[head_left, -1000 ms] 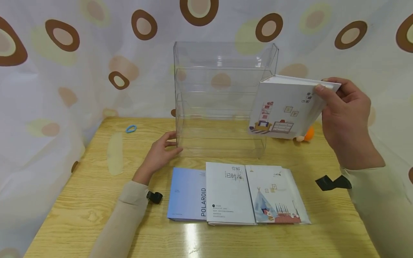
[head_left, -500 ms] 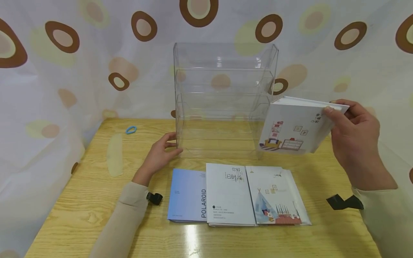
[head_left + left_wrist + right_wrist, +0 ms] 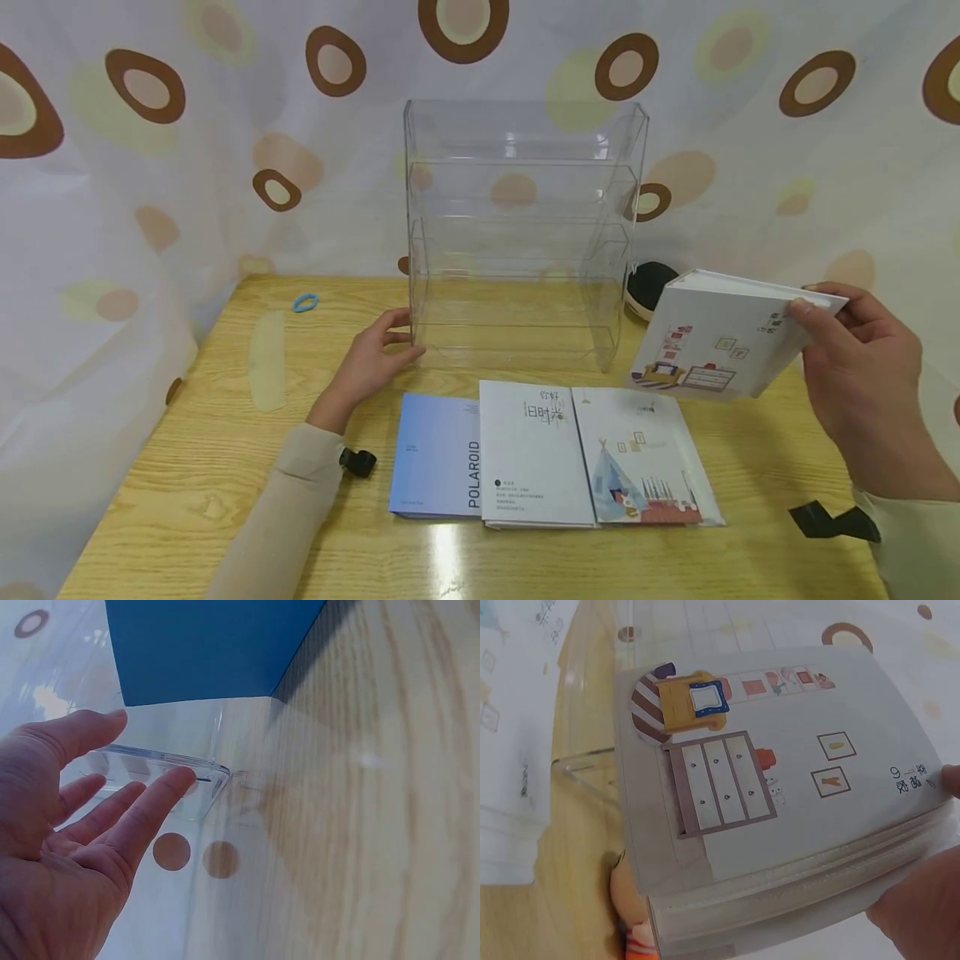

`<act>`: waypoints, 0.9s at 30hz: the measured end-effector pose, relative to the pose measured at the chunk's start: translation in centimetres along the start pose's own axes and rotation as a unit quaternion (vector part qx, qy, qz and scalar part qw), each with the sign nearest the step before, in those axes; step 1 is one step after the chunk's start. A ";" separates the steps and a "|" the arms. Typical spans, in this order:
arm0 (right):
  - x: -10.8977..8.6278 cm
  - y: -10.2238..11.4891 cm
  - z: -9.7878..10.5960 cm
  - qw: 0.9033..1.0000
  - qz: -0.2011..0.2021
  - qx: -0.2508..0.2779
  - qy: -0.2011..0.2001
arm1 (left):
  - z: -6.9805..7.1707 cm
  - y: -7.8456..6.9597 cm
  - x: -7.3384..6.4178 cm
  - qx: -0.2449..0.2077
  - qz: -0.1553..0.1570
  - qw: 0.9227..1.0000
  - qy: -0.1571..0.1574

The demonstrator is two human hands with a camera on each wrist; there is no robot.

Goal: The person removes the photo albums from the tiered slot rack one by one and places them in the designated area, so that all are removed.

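At the right, my right hand (image 3: 862,367) pinches a white photo album (image 3: 712,342) by its upper right corner, thumb on the front cover. A sofa and drawers are printed on that cover, and thick page edges show in the right wrist view. The album hangs tilted above the table. My left hand (image 3: 375,358) touches the lower left side of a clear acrylic rack (image 3: 517,333) with tiers, its fingers (image 3: 150,814) extended in the left wrist view. In front of the rack lie a blue POLAROID album (image 3: 435,454), a white album (image 3: 532,467) and a tent-print album (image 3: 637,467), side by side.
Behind the rack's right side stands a round black-topped object (image 3: 651,287), partly hidden by the held album. A blue ring (image 3: 305,302) lies on the wooden table (image 3: 180,467) at the back left. A spotted sheet (image 3: 525,67) hangs behind.
My right hand has moved the held album rightward and down, away from the rack, uncovering the rack's right side and the black-topped object. My left hand has stayed at the rack.
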State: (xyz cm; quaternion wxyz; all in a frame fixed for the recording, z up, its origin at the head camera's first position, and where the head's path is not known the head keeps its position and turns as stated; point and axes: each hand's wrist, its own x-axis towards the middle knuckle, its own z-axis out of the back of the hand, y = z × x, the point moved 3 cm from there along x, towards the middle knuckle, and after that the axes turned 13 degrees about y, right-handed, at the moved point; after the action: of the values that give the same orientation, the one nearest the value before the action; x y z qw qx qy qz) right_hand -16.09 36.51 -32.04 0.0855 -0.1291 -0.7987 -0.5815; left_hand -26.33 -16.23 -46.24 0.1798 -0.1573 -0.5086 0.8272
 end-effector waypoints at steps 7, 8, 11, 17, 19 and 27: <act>-1.6 -0.2 2.4 1.000 0.000 -0.008 0.000 | 0.2 -0.2 -0.1 0.004 0.004 1.000 0.001; -1.9 -0.2 2.7 1.000 -0.002 -0.014 0.002 | 0.2 -0.2 -0.1 0.003 0.005 1.000 0.002; -2.7 -0.4 3.7 1.000 -0.003 -0.017 0.006 | 0.2 0.0 -0.2 0.002 0.007 1.000 0.004; -4.3 -0.8 5.6 1.000 -0.002 -0.017 -0.001 | 0.0 0.1 -0.3 0.005 0.003 1.000 0.004; -4.7 -0.9 6.3 0.999 -0.008 -0.032 -0.009 | 0.0 0.2 -0.3 0.006 0.002 1.000 0.004; -6.2 -1.5 8.8 0.998 -0.011 -0.065 -0.008 | -0.1 0.4 -0.4 0.003 0.004 1.000 0.001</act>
State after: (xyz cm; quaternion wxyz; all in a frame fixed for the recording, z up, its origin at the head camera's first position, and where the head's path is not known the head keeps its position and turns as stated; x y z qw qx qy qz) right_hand -10.55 43.81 -37.88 0.0645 -0.1302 -0.7613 -0.6319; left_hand -25.99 -16.49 -46.63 0.1780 -0.1592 -0.5050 0.8294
